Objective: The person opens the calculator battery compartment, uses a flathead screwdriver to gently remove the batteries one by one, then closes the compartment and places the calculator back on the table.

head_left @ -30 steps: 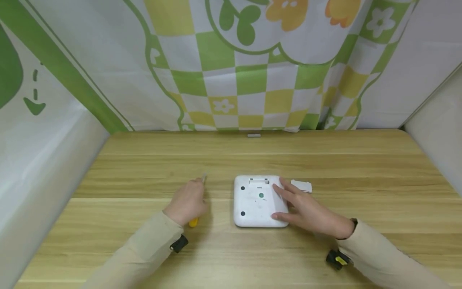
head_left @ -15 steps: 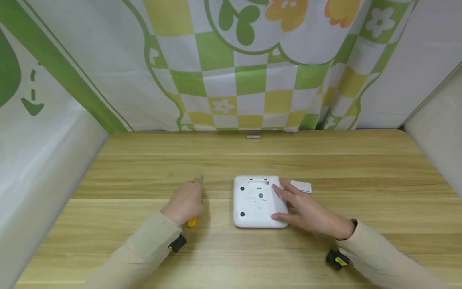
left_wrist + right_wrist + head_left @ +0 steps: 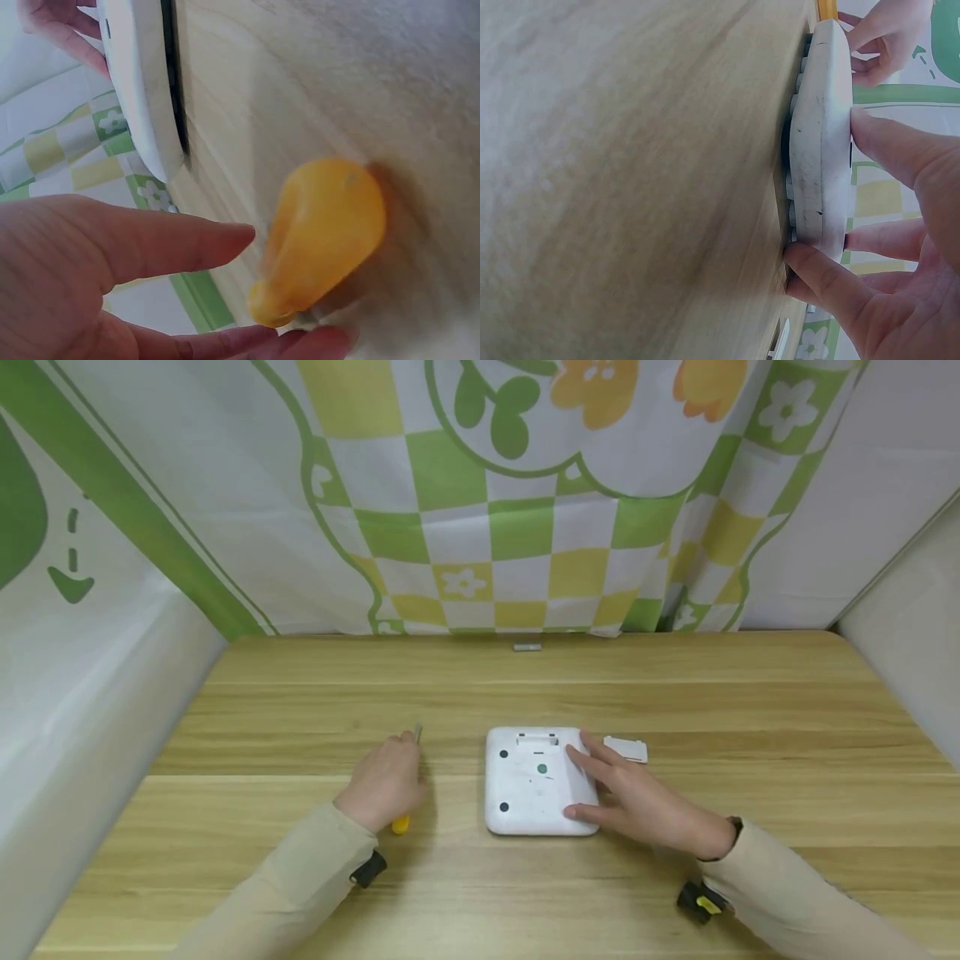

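Observation:
A white, square, rounded device point(image 3: 536, 802) lies face down on the table, with rounded keys on its underside in the right wrist view. Its battery compartment point(image 3: 537, 740) is uncovered at the far edge; the contents are too small to tell. My right hand point(image 3: 645, 797) rests on the device's right side, thumb and fingers spread across its face and edge. To the left, my left hand point(image 3: 384, 781) is over a yellow-handled tool point(image 3: 330, 225) lying on the table. Its thin metal tip point(image 3: 418, 732) shows past the fingers. In the left wrist view the thumb stands apart from the handle.
A white battery cover point(image 3: 627, 749) lies right of the device, behind the right hand. Near the table's back edge is a small grey cylinder-like piece point(image 3: 527, 647). A green, yellow and white checked curtain point(image 3: 525, 552) hangs behind the wooden table point(image 3: 480, 902).
The left hand and the tool's tip have shifted very slightly left. The right hand stays on the device, which has not visibly moved on the table.

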`<state>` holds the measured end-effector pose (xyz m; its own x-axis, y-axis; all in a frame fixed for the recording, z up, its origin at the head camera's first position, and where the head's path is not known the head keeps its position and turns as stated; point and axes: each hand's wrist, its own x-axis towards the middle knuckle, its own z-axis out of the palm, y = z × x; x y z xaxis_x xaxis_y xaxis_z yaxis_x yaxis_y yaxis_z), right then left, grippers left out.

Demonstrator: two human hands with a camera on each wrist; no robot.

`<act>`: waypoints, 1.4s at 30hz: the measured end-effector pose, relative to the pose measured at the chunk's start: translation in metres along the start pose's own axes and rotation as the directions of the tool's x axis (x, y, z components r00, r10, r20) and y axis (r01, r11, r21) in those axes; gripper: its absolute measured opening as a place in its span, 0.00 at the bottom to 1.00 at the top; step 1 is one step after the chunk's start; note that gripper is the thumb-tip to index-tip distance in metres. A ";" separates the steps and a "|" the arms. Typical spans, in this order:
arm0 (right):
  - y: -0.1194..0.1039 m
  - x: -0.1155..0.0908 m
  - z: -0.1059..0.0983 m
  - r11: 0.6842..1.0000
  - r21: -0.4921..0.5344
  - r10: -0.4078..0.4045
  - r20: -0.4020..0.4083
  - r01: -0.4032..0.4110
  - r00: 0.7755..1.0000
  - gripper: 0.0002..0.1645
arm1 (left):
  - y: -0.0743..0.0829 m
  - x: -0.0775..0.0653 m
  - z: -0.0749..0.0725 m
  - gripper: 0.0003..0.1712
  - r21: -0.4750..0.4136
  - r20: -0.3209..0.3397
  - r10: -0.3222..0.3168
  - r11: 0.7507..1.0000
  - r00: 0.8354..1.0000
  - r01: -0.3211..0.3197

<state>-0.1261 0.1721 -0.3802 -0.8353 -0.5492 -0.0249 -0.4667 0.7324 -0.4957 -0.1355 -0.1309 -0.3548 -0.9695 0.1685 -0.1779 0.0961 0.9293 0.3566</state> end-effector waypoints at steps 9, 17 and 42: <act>0.000 -0.001 0.000 1.000 -0.001 0.001 0.001 -0.001 1.000 0.44 | 0.008 -0.002 0.003 0.23 0.102 -0.122 0.092 0.992 0.988 -0.080; 0.000 -0.001 0.000 1.000 -0.010 -0.020 -0.022 0.020 1.000 0.43 | 0.016 -0.001 0.011 0.35 0.082 -0.110 0.231 0.971 0.967 -0.223; 0.000 -0.001 -0.001 1.000 -0.010 -0.030 -0.021 0.030 0.999 0.43 | 0.041 -0.003 0.026 0.49 -0.050 0.111 0.344 0.939 0.932 -0.341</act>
<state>-0.1254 0.1733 -0.3793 -0.8271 -0.5620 0.0085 -0.4939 0.7197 -0.4880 -0.1231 -0.0842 -0.3637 -0.8457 0.5136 -0.1451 0.4095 0.7987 0.4408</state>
